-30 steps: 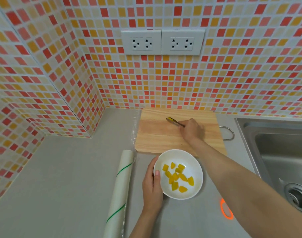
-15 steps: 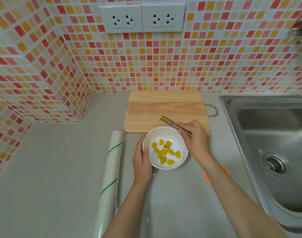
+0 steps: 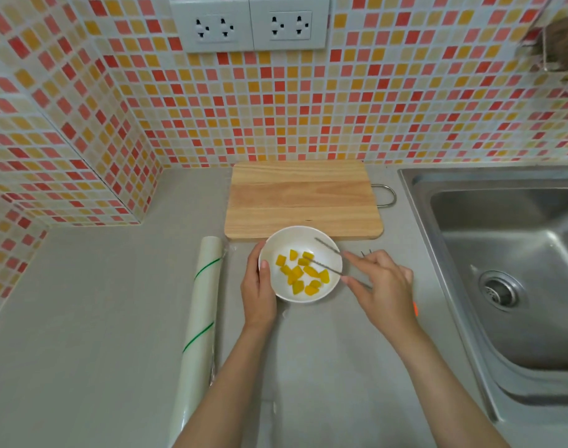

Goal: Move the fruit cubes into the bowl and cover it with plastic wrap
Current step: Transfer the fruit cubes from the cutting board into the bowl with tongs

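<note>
A white bowl stands on the grey counter just in front of a bare wooden cutting board. Several yellow fruit cubes lie in the bowl. My left hand grips the bowl's left rim. My right hand holds thin metal tongs whose open tips reach over the bowl, above the cubes. A roll of plastic wrap with green stripes lies lengthwise left of the bowl.
A steel sink fills the right side, its drain at the right. Mosaic-tiled walls close the back and left corner, with two sockets above. An orange object peeks from behind my right wrist.
My right hand brought the tongs from the cutting board down to the bowl, and their tips now reach over the cubes. My left hand has stayed on the bowl's rim. The camera tilted down.
</note>
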The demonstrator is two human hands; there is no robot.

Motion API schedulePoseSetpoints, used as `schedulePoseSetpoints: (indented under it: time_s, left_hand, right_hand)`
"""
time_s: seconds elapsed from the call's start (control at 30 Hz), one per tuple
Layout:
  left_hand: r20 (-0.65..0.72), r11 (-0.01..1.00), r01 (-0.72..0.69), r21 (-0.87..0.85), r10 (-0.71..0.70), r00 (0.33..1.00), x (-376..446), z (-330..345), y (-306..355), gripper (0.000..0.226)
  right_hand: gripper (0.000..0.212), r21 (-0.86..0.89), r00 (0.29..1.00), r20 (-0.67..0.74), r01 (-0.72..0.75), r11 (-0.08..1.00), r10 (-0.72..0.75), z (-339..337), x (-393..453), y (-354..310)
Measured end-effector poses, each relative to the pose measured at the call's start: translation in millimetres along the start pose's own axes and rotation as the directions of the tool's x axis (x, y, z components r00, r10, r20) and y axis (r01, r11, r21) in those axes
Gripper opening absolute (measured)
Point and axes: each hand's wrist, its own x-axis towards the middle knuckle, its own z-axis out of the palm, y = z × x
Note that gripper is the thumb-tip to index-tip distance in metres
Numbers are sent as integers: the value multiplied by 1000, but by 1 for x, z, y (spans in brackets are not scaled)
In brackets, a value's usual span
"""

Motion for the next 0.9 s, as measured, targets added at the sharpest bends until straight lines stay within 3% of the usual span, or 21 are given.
schedulePoseSetpoints:
  time_s: [0.13,0.37,0.63,0.9]
  left_hand:
    - [6,1000,13,9,-13,1000,0,-1,1,35]
    - [29,1000,31,-2,-31,999,-2,-1,7,33]
    - [60,998,67,-1,-67,996,-1,-4,9,33]
    - [77,990,141,-6,-141,987,12,-13,27,49]
  right_hand:
    - [42,69,991,-88,-92,993,97,0,36,5]
    - [41,8,965,-54,-255,967,255,21,103,20]
    - [35,-96,962,15,-269,958,272,37,128,26]
    - [47,-116,965,5,-259,959,261,34,126,25]
